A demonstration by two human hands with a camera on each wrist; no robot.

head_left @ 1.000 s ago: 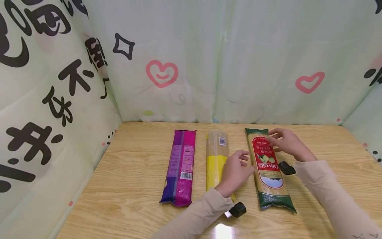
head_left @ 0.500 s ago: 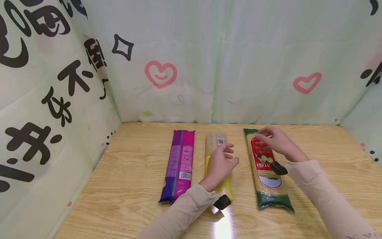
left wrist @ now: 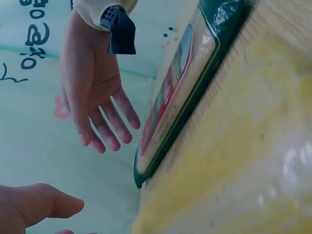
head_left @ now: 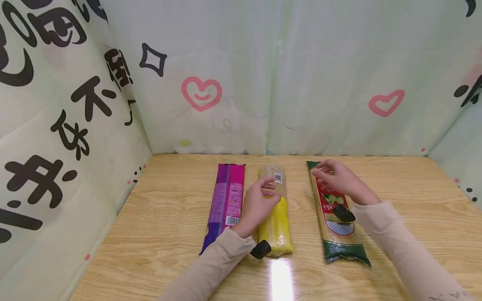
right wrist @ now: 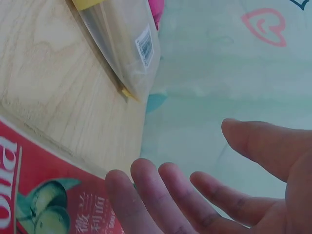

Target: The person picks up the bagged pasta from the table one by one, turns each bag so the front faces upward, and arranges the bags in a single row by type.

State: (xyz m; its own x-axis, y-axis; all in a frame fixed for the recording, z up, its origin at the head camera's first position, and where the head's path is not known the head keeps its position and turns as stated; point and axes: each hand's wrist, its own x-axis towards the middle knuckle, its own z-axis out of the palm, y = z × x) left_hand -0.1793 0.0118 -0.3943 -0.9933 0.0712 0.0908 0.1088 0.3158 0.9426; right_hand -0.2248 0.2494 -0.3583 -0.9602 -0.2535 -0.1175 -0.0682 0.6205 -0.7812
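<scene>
Three long packs lie side by side on the wooden table. My left hand [head_left: 257, 205] hovers above the gap between the purple-and-pink pack [head_left: 226, 192] and the clear-and-yellow pack [head_left: 276, 225], fingers relaxed and holding nothing. The right hand [head_left: 344, 179] is over the upper part of the green-ended Olivoilà spaghetti pack [head_left: 344, 249], covering some of its red label. In the right wrist view, those fingers [right wrist: 151, 190] extend loosely beside the label, thumb spread apart. The left wrist view shows the left thumb [left wrist: 46, 202] raised off the yellow pack.
The wooden table [head_left: 150, 221] backs onto a pale green curtain [head_left: 241, 50] with pink hearts. Another printed curtain [head_left: 34, 125] runs along the left side. Black devices [head_left: 261, 249] are strapped at both wrists.
My left hand has moved left, from the right side of the yellow pack toward the purple one. The right hand has shifted left over the spaghetti pack. The packs have stayed put.
</scene>
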